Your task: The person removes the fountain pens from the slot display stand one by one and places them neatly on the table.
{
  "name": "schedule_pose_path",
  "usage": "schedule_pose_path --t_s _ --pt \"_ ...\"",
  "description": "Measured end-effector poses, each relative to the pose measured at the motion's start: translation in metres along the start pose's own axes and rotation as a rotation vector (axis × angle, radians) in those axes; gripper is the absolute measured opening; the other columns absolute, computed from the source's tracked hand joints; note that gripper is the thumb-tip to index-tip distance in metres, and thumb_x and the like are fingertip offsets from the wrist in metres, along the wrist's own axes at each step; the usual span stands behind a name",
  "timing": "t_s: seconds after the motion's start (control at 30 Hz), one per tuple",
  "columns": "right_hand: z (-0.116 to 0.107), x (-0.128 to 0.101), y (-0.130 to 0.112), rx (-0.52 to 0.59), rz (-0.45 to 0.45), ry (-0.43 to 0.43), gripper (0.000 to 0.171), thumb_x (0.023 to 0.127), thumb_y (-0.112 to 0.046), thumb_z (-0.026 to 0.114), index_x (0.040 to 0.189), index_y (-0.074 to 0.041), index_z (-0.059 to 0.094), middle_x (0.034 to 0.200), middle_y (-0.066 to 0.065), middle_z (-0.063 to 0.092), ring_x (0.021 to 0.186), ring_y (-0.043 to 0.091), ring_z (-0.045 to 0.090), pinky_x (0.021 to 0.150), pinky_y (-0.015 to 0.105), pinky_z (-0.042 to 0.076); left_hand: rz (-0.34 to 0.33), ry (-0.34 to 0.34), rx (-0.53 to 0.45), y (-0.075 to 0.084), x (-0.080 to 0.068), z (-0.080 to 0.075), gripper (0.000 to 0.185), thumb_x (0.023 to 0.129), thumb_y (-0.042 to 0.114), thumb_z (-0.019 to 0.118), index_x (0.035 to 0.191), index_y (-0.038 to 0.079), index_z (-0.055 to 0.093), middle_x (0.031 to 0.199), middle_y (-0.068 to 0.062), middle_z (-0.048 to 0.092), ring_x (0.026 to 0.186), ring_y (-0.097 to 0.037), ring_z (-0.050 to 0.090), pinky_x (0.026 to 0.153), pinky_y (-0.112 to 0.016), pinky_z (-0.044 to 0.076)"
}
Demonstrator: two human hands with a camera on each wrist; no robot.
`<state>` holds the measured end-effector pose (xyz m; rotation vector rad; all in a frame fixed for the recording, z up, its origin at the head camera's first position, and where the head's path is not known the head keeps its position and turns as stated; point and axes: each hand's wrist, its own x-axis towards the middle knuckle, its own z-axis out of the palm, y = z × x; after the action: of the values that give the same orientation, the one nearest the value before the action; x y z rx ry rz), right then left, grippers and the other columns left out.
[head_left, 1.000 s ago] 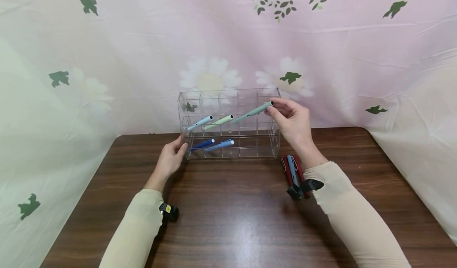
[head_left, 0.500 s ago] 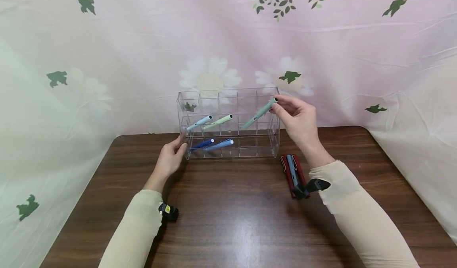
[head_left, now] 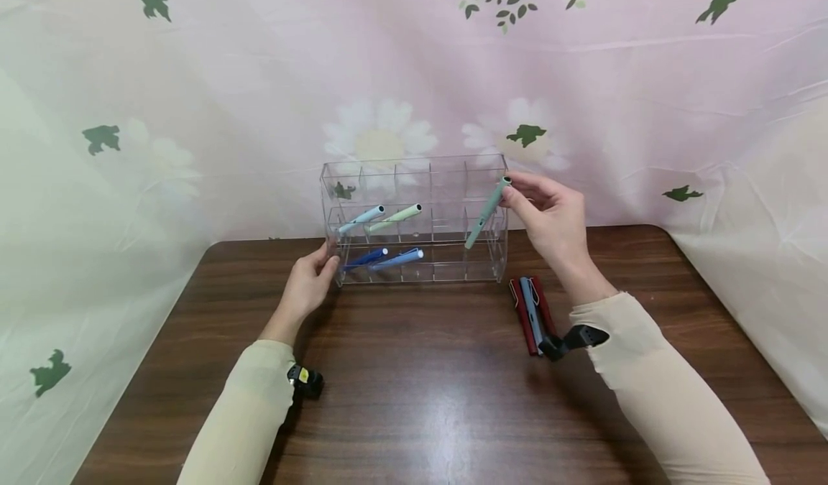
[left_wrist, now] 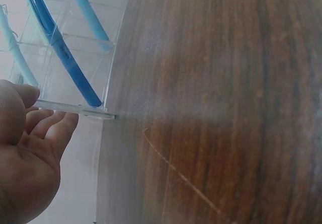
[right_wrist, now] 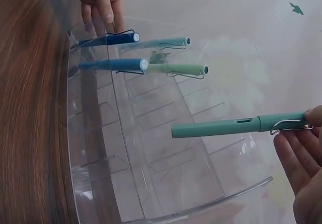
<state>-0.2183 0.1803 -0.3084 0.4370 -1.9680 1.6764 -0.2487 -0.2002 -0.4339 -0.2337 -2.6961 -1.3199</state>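
We could read no lettering, number or brand anywhere — the pens (right_wrist: 216,128) included. Any mark on their cap ends (right_wrist: 144,65) was too small.

The green pen (right_wrist: 216,127) I hold looks like smooth plastic with a soft sheen, its wire clip (right_wrist: 289,130) shiny metal. The rack (head_left: 453,274) seems clear, glossy plastic. My sleeves (head_left: 236,413) are matt, lightly wrinkled cloth; the backdrop (head_left: 259,97) is creased fabric. The table (head_left: 388,370) shows wood grain, glossy enough to catch light, with a pale scratch (left_wrist: 181,177).
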Motion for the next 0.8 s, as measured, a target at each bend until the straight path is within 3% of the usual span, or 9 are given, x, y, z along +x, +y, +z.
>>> schedule_pose_path --t_s 0.27,0.53,0.8 --pt "-0.010 0.002 0.026 0.011 0.008 0.018 0.029 0.085 -0.011 0.072 0.111 -0.001 0.070 0.094 0.008 0.074 0.078 0.015 0.071 0.078 0.022 0.055 0.002 0.000 0.002 0.001 0.000 0.000 0.047 0.099 0.022 0.051 0.144 0.009 0.041 0.129 -0.018 0.058 0.107 -0.026 0.060 0.089 -0.045 0.051" --pt "-0.015 -0.008 0.011 -0.058 0.030 0.021 0.026 0.086 -0.009 0.070 0.111 -0.001 0.070 0.093 0.010 0.074 0.078 0.019 0.071 0.077 0.021 0.055 0.004 0.003 -0.003 0.001 0.000 0.001 0.046 0.099 0.022 0.051 0.143 0.010 0.042 0.128 -0.018 0.059 0.106 -0.025 0.060 0.089 -0.045 0.050" --pt "-0.021 -0.015 0.008 -0.134 0.052 0.014 0.027 0.088 -0.011 0.068 0.112 0.001 0.069 0.093 0.013 0.073 0.078 0.015 0.070 0.071 0.019 0.055 0.016 0.014 0.009 0.000 0.000 0.001 0.046 0.099 0.021 0.052 0.143 0.011 0.043 0.127 -0.018 0.059 0.099 -0.025 0.060 0.083 -0.042 0.050"
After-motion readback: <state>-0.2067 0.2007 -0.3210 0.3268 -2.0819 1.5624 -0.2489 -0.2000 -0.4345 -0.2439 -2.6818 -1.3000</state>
